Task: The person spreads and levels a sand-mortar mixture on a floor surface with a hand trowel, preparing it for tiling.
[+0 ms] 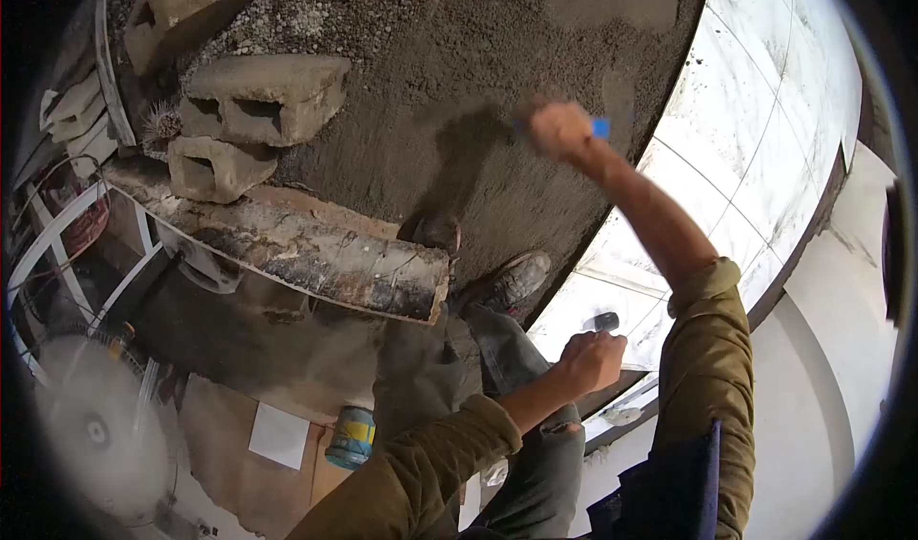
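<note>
Over there the hands work well apart, the right hand (561,131) a blurred fist round a blue thing (601,127) above the grey ground (402,157), the left hand (593,360) curled beside a dark object (605,322) against white tiles (717,148), its grip I can't tell.

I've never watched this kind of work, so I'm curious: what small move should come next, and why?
Probably a short sweep of the right hand over the dark grey, sandy bed: that hand is stretched out over it with a bright blue piece showing in its grip, and the surface looks uneven, smooth in patches and grainy elsewhere.
</note>
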